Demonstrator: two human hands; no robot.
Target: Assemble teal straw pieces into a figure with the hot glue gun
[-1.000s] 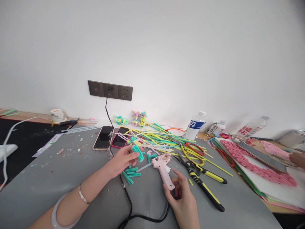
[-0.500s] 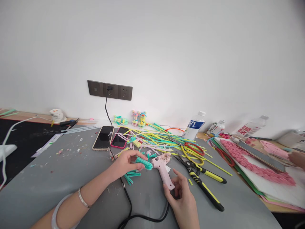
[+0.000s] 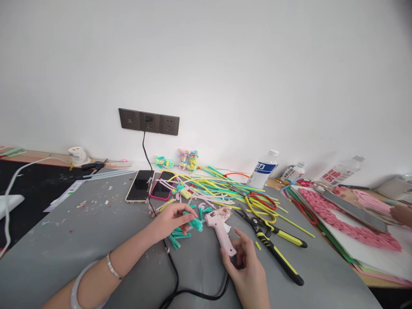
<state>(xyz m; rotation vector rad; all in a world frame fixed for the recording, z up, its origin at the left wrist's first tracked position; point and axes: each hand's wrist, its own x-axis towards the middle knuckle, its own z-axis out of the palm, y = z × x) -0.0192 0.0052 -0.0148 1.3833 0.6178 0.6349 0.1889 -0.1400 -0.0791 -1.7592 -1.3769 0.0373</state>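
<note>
My left hand (image 3: 175, 219) pinches a small folded bundle of teal pipe cleaners (image 3: 195, 224) between thumb and fingers, just left of the nozzle of a pale pink hot glue gun (image 3: 222, 234). The gun's handle points toward me, and its lower end sits between the thumb and curled fingers of my right hand (image 3: 247, 268), whose index finger stands away from it. More short teal pipe cleaner pieces (image 3: 177, 237) lie under and beside my left hand. A teal-and-yellow pipe cleaner figure (image 3: 183, 190) rests behind it.
Loose pipe cleaners (image 3: 212, 184) spread behind the gun. Black-and-yellow pliers (image 3: 277, 253) and red-handled scissors (image 3: 264, 200) lie right. Two phones (image 3: 140, 186) lie back left. A black cord (image 3: 174, 266) crosses the grey table. A bottle (image 3: 262, 169) stands behind; another person's hand (image 3: 402, 213) is far right.
The teal bundle has turned in my left hand and now points more toward me, slightly left of before. My right hand and the glue gun have hardly moved.
</note>
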